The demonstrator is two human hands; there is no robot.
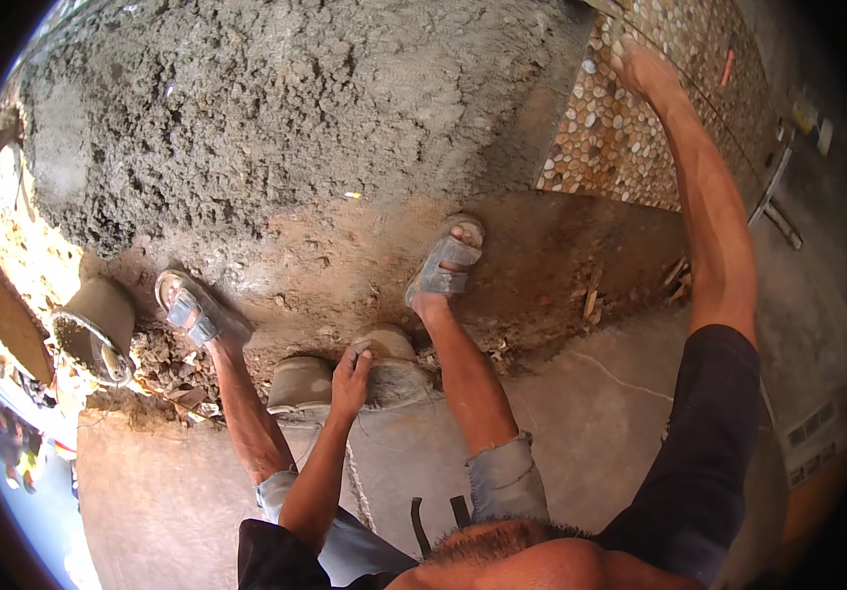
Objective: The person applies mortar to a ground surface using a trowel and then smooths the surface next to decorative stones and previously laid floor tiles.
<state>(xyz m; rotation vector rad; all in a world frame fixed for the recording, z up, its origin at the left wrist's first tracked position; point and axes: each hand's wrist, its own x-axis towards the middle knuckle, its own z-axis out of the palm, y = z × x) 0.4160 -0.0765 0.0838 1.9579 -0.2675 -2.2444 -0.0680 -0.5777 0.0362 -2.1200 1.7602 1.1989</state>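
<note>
My left hand [353,376] has its fingers curled at the rim of a grey, cement-smeared bucket [399,383], with a second bucket [298,379] beside it. My right hand [645,69] reaches out onto a pebble-covered panel [591,143], fingers bent against its surface; nothing held shows between them. The panel lies beside rough, wet grey mortar [296,108]. My sandalled feet [192,310] stand on dirty ground just below the mortar.
Another bucket [94,329] lies tilted at the left near rubble. A concrete slab [591,423] runs along the lower side, with wood scraps [596,295] at its edge. Metal bars [778,187] and a yellowish item [812,128] are at the right.
</note>
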